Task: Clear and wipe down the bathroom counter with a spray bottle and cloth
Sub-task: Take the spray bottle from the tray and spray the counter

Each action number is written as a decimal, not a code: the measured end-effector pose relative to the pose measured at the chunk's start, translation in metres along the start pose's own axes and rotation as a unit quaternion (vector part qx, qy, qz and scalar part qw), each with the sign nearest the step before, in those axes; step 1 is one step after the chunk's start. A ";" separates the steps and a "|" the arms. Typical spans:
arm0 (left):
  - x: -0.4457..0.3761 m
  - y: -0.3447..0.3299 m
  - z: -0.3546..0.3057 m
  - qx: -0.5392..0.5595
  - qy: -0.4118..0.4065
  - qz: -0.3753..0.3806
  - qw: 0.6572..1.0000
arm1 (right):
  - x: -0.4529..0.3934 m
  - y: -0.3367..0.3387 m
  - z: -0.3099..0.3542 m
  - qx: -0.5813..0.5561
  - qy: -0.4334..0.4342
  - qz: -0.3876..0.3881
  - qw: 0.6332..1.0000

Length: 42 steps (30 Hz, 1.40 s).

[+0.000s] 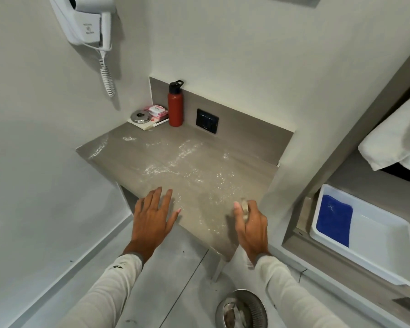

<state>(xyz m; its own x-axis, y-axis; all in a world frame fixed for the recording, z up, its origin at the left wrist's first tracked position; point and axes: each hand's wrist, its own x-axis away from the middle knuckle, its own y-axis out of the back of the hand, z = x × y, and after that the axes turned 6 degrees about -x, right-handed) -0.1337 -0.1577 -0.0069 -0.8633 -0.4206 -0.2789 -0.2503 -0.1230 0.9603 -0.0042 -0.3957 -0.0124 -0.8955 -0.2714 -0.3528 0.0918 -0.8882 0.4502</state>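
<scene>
You are spreading your left hand [153,215], fingers open, on the wet counter [182,162] at seven o'clock; your right hand [250,223] is gripping one spray bottle [244,209] at five. One blue cloth [334,220] is lying in one white tray [388,254] at three o'clock.

The grey-brown counter [175,162] is seen wet, speckled with glistening droplets across its middle and front. A small clear spray bottle [244,209], blurred, is gripped upright over the counter's front right corner. A blue cloth [334,220] is laid flat in a white tray at the right.
</scene>
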 end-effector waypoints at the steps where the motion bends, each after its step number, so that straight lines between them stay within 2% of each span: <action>1: -0.007 0.002 0.001 -0.002 0.000 0.001 1.000 | -0.014 -0.004 0.003 0.005 0.002 -0.006 1.000; 4: -0.021 0.004 0.004 -0.016 0.000 0.002 1.000 | -0.055 -0.013 0.008 0.034 -0.008 -0.019 0.999; 6: -0.030 0.004 0.014 -0.016 0.007 0.006 1.000 | -0.077 -0.023 0.009 0.056 -0.005 -0.002 0.998; 12: -0.062 -0.004 0.071 -0.048 0.047 0.020 0.998 | -0.111 -0.095 0.017 0.135 0.071 0.177 0.972; 17: -0.097 -0.011 0.139 -0.080 0.097 0.049 0.991 | -0.140 -0.190 0.041 0.183 0.122 0.268 0.938; 21: -0.109 -0.024 0.185 -0.088 0.140 0.070 0.984 | -0.170 -0.247 0.058 0.207 0.123 0.341 0.909; 26: -0.112 -0.032 0.221 -0.097 0.191 0.082 0.973 | -0.197 -0.300 0.082 0.164 0.196 0.364 0.896; 31: -0.117 -0.033 0.242 -0.111 0.222 0.068 0.966 | -0.207 -0.346 0.114 0.137 0.204 0.378 0.893; 36: -0.119 -0.028 0.250 -0.119 0.232 0.066 0.963 | -0.211 -0.364 0.133 0.142 0.240 0.402 0.872; 42: -0.123 -0.020 0.233 -0.109 0.212 0.076 0.968 | -0.233 -0.312 0.097 0.168 0.138 0.313 0.925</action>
<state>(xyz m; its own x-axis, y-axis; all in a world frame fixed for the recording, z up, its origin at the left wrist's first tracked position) -0.1251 0.1061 0.0078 -0.6148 -0.7737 -0.1531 0.0043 -0.1973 0.9803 0.1338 -0.0194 0.0086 -0.5638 -0.8183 -0.1115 0.3722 -0.3723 0.8502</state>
